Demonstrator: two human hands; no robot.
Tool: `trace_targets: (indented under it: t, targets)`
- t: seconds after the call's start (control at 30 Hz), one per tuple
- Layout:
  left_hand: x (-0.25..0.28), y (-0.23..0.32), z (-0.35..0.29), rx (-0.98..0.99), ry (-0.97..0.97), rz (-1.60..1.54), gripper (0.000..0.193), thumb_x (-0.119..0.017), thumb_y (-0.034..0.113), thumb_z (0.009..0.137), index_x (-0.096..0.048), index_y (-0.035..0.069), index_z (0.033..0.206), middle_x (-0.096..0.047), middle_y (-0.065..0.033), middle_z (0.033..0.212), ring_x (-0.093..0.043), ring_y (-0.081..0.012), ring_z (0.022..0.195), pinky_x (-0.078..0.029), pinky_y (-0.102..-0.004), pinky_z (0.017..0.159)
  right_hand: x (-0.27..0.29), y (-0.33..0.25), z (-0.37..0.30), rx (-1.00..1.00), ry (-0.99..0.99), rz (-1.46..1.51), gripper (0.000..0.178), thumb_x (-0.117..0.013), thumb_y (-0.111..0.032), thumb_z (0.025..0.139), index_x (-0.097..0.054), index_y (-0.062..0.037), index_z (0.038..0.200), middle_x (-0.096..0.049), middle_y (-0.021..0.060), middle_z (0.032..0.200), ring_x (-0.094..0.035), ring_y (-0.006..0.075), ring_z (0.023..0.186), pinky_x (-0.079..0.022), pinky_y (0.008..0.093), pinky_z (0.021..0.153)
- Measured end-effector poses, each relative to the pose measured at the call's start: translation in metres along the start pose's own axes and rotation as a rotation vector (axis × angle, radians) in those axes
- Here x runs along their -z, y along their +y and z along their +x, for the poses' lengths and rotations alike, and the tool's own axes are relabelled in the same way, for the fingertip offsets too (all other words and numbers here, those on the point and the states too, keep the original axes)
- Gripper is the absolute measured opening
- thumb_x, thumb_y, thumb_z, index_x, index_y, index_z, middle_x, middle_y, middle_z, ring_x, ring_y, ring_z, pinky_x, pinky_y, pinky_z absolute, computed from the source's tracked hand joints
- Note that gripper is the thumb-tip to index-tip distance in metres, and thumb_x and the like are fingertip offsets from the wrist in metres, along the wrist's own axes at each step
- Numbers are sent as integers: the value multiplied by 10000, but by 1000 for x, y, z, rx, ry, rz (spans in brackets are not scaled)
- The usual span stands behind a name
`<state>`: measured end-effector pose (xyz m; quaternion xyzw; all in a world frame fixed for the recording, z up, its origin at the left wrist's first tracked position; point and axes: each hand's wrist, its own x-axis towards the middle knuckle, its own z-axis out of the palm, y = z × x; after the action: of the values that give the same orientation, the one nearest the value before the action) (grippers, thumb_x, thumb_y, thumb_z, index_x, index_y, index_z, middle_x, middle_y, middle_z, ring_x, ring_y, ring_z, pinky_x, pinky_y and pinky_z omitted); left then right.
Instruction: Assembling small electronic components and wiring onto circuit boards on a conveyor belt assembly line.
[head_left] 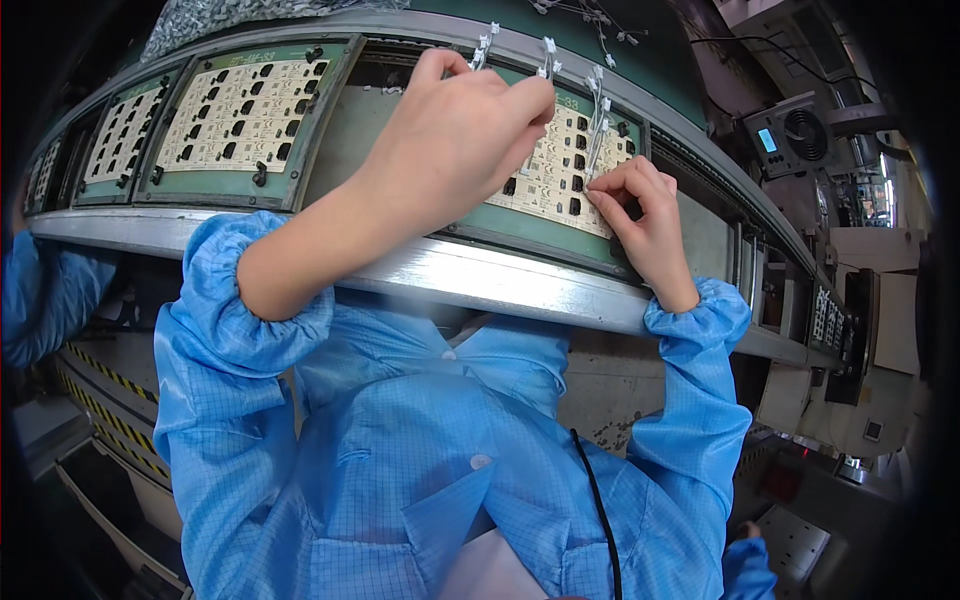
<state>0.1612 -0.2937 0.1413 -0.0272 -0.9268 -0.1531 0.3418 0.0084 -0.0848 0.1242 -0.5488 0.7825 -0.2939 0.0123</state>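
A green-framed pallet holds a cream circuit board panel with rows of black components. My left hand is above the panel's left part, thumb and fingers closed. The back of the hand hides what they hold. Just beyond its fingers, white connectors on thin wires stick up. At the panel's right side, my right hand pinches the lower end of a thin pale wire lead. Its fingertips are down at the board, beside a black component. White connectors top this lead.
More pallets with cream panels sit along the metal-railed line to the left. Loose wire leads and a bag of white parts lie beyond the rail. A fan unit with a lit display stands at right. Another person's blue sleeve is at far left.
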Motion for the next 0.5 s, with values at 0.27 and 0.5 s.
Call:
trace_targets:
  t: [0.27, 0.5]
  targets:
    - [-3, 9, -11, 38, -61, -209, 53, -600, 109, 888, -568, 78, 918, -648, -76, 788, -621, -263, 775, -378, -419, 864, 20, -7, -2, 232, -117, -190, 72, -664, -76, 806, -686, -83, 874, -558, 13, 816, -522, 175, 792, -313, 330, 812]
    - [-11, 26, -18, -100, 73, 207, 116, -633, 112, 765, -607, 117, 877, -657, 2, 854, -630, -163, 939, -356, -455, 886, 19, 77, 110, 39, 220, -260, 236, -618, -165, 856, -641, -39, 1054, -621, 123, 940, -626, 299, 883, -502, 371, 775]
